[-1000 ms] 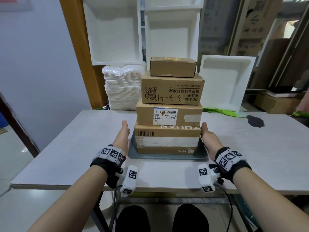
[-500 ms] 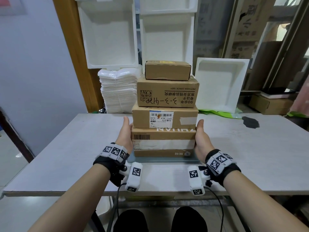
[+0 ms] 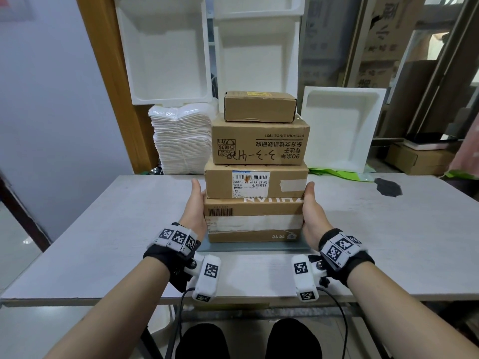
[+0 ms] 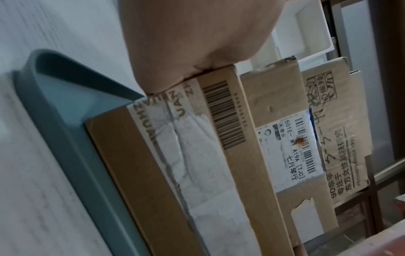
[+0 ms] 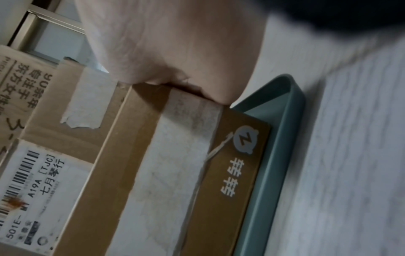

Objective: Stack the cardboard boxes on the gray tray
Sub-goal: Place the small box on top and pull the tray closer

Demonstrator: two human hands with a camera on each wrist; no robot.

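Observation:
Several cardboard boxes stand stacked on the gray tray (image 3: 254,246) at the table's middle. The bottom box (image 3: 254,221) carries a labelled box (image 3: 256,181), a printed box (image 3: 260,143) and a small top box (image 3: 260,107). My left hand (image 3: 197,206) presses flat against the bottom box's left side, thumb up. My right hand (image 3: 312,211) presses the right side the same way. The fingers are hidden behind the boxes. In the left wrist view the palm (image 4: 197,43) meets the box (image 4: 175,164) above the tray (image 4: 72,135). The right wrist view shows the palm (image 5: 175,48), box (image 5: 175,164) and tray (image 5: 269,173).
A pile of white foam sheets (image 3: 181,141) stands behind the table at the left. White foam trays (image 3: 342,130) lean against the back. A dark stain (image 3: 387,186) marks the table (image 3: 103,229) at the right. Bare table lies on both sides of the tray.
Both hands moved inward from beside the tray and now press on the two sides of the bottom box. The stack stands as before.

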